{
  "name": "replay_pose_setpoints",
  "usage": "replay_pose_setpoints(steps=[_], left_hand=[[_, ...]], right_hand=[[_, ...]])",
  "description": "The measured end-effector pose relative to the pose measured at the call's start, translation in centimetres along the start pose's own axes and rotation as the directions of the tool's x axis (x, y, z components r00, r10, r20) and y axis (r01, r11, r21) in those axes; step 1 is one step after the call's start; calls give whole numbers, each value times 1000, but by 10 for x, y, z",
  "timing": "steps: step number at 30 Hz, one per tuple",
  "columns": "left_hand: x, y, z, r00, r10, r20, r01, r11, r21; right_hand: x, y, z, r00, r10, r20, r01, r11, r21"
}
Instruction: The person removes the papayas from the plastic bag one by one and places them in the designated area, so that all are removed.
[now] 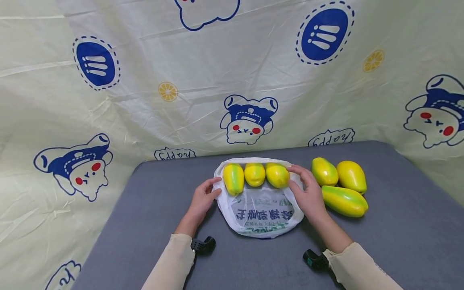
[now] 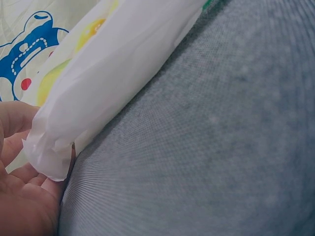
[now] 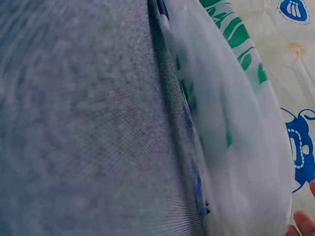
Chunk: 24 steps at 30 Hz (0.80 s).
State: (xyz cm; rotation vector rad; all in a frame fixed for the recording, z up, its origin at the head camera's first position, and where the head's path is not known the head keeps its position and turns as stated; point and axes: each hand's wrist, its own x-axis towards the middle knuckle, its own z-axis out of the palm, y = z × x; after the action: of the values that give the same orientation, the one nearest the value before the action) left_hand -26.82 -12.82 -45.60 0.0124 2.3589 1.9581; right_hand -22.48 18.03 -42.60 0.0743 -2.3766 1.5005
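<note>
A: Near edge, head view: two sleeved forearms come in over the grey surface [image 1: 398,225], a small black device at each wrist.

B: Left hand [image 1: 201,200]?

A: At the left rim of the white plastic bag [image 1: 259,213]. The left wrist view shows its fingers [image 2: 12,129] curled beside a folded edge of the bag [image 2: 106,73], with the thumb under that edge. I read it as a pinch on the rim.

B: Right hand [image 1: 308,194]?

A: On the right rim of the bag, fingers loosely bent, fingertips touching the rightmost of the bagged fruits. Whether it grips the plastic I cannot tell. The right wrist view shows only a fingertip [image 3: 304,223] next to the bag wall [image 3: 236,147].

B: Bag position?

A: Flat on the surface, centre, between the hands, green and blue print facing up, mouth on the far side.

B: Contents?

A: Three yellow-green fruits [image 1: 255,174] in a row across the mouth, touching.

B: Further out?

A: Three loose fruits [image 1: 340,183] just right of the right hand, clustered and touching. Behind, a cream cartoon-print cloth [image 1: 232,72].
</note>
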Motion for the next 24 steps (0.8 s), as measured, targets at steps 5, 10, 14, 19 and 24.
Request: replay_pose_setpoints(steps=[5,10,14,19,24], left_hand=[[0,0,0,1000,-11,0,11,1000,0],[1,0,0,1000,-5,-1,5,1000,8],[1,-1,0,1000,-2,-3,2,1000,9],[0,-1,1,1000,9,-10,-9,1000,9],[0,-1,2,999,35,-11,-35,999,8]], right_hand=[[1,7,-3,998,47,40,-48,999,18],[3,13,-5,994,79,80,-83,995,55],[4,15,-7,984,127,126,-135,989,59],[3,18,-9,975,144,168,-161,983,92],[3,24,-8,975,127,184,-157,975,160]])
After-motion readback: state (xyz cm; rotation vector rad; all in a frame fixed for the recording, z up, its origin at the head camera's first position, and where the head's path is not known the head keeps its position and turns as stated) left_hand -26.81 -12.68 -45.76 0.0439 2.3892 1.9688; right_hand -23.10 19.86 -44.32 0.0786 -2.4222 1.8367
